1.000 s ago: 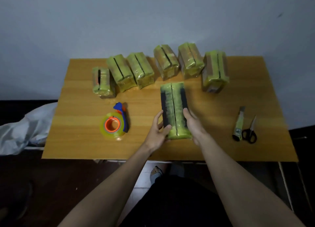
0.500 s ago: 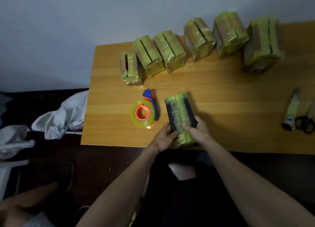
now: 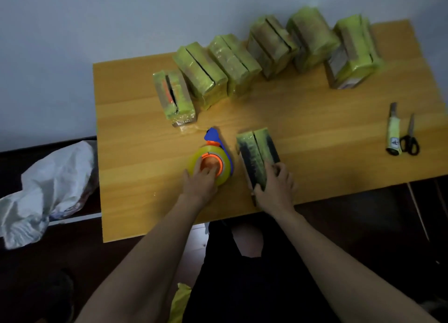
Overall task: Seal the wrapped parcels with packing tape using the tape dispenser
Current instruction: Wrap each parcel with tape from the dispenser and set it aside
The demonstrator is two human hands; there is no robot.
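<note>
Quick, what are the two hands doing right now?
Left hand: grips the tape dispenser, fingers in its orange hub.
Right hand: holds the near end of the parcel on the table.

Plain room in a home or small back room used as a makeshift packing station. Bare grey-white wall (image 3: pixel 97 19), dim light. Small wood-grain table (image 3: pixel 315 133) pushed against the wall, dark floor (image 3: pixel 60 262) below. Row of yellow-green wrapped parcels (image 3: pixel 201 75) along the table's far edge, tape dispenser (image 3: pixel 213 158), utility knife (image 3: pixel 393 131) and scissors (image 3: pixel 410 138) on top. Crumpled white bag (image 3: pixel 48 184) on a low dark surface to the left. No shelving, signage or machinery visible.
</note>
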